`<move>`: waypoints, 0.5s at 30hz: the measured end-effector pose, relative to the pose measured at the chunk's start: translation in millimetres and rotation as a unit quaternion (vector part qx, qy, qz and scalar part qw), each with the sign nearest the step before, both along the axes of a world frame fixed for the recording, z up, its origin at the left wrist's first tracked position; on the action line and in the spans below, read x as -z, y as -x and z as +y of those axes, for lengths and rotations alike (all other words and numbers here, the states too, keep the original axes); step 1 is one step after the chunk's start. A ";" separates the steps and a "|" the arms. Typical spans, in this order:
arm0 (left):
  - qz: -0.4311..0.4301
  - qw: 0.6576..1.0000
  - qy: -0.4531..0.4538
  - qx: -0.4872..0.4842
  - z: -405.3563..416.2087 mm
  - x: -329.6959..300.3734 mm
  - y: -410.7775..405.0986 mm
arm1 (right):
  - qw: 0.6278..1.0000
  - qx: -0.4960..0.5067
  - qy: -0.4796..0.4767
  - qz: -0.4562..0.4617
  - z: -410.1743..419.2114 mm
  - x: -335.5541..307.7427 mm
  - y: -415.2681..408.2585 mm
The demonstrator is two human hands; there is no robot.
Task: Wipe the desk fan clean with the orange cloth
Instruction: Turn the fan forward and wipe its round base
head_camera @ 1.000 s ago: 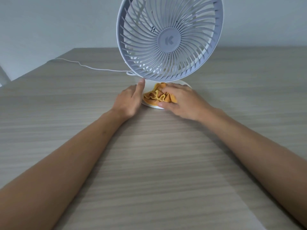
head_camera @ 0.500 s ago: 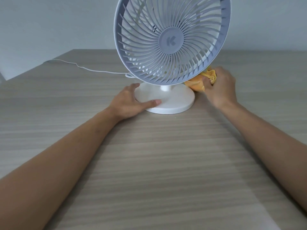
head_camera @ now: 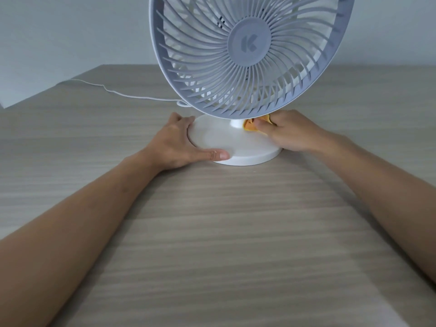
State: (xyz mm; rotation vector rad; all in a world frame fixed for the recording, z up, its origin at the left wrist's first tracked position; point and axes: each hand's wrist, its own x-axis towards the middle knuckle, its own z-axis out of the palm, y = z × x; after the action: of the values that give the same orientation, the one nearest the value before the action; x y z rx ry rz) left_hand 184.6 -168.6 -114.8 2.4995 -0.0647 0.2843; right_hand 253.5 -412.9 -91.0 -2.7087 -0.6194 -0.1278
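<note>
A white desk fan (head_camera: pixel 250 55) with a round grille stands on the wooden table, tilted back on a round white base (head_camera: pixel 238 147). My left hand (head_camera: pixel 181 142) grips the base's left rim, thumb lying along its front edge. My right hand (head_camera: pixel 287 132) rests on the base's right side, holding the bunched orange cloth (head_camera: pixel 251 125) against the short neck under the grille. Most of the cloth is hidden by my fingers and the grille.
The fan's white cord (head_camera: pixel 113 90) runs from behind the base leftwards to the table's far left edge. The wood-grain table (head_camera: pixel 224 232) spreads wide in front of the fan. A pale wall stands behind.
My right hand brought the cloth off the base top, swung out to the fan's right side, then came back in to the neck. My left hand shifted to grip the base rim.
</note>
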 end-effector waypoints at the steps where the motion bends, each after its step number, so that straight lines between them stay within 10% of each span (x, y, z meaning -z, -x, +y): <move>1: -0.001 1.000 -0.001 0.000 -0.1 0.2 -0.1 | 1.000 -0.010 0.005 -0.009 -2.1 -1.5 8.5; 8: 0.007 1.000 0.012 0.020 2.5 -1.2 1.9 | 0.984 -0.148 -0.036 -0.093 -7.2 7.3 68.7; 15: 0.035 0.998 0.014 0.053 12.1 -1.2 3.9 | 0.973 -0.073 -0.135 -0.174 16.8 10.0 71.0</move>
State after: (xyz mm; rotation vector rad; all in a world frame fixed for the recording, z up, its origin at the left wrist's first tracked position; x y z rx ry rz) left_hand 180.7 -156.5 -113.6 2.4664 -0.1640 0.1515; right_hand 182.5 -396.1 -101.0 -2.3834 -0.8309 -0.6116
